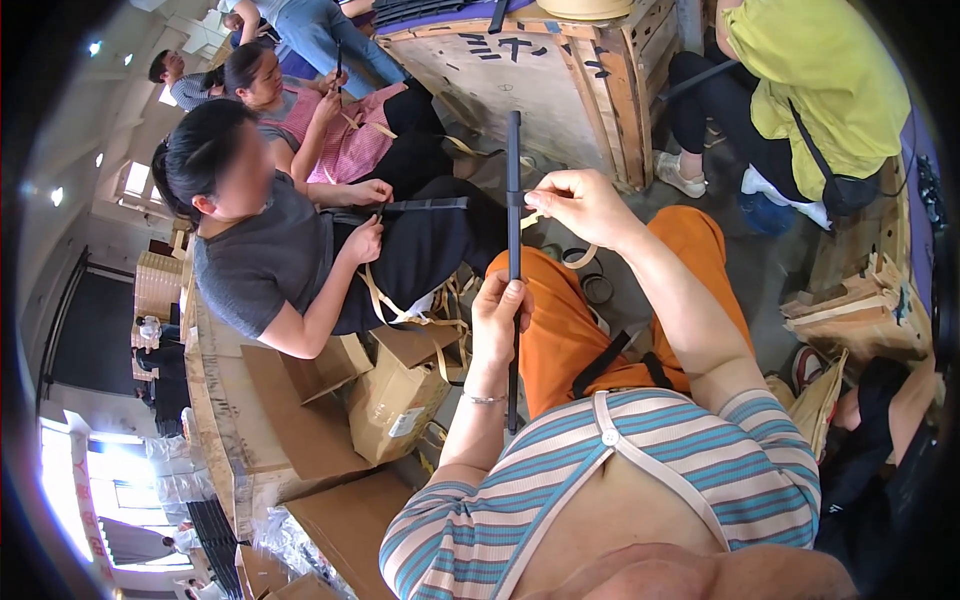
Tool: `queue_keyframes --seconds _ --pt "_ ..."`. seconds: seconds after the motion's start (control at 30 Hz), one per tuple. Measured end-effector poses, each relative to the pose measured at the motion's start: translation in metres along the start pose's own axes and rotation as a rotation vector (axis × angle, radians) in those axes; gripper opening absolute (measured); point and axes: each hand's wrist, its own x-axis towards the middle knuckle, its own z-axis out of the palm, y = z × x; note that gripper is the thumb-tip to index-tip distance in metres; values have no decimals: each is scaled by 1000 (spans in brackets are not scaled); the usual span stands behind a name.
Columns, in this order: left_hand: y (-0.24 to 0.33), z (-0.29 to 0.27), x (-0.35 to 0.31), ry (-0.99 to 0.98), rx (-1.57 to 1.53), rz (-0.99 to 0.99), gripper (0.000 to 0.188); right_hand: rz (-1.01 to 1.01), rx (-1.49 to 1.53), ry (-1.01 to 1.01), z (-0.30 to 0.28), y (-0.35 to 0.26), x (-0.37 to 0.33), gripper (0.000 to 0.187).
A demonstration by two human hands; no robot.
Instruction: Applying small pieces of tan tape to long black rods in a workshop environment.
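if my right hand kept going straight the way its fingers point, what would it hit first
Your right hand would most likely meet the long dark bar first, immediately to its left; whether they already touch is hard to tell.

Strip [514, 150] partly covered by the left hand [493, 318]. Right hand [582, 208] hides some of the tape [582, 263]; exact contact with the strip can't be told. Co-worker [265, 245] at left: face blurred. Yellow-shirted person [830, 90]: head cut off, top edge. Tan round thing [585, 9] also cut off there. Lower box [350, 525]: partly behind the striped sleeve [435, 530]. Distant person [183, 541], lower left: too small to tell what they're doing.
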Motion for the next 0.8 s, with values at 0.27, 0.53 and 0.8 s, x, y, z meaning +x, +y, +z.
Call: queue_keyframes --seconds 0.27,0.53,0.8 --pt "4 -11 3 -96 -101 38 25 2 -2 -3 9 -13 7 19" --pt "-2 0 8 90 87 12 30 -3 -88 70 12 -18 2 18" --pt "3 -6 4 182 143 27 32 -72 -136 111 12 -20 -8 16"
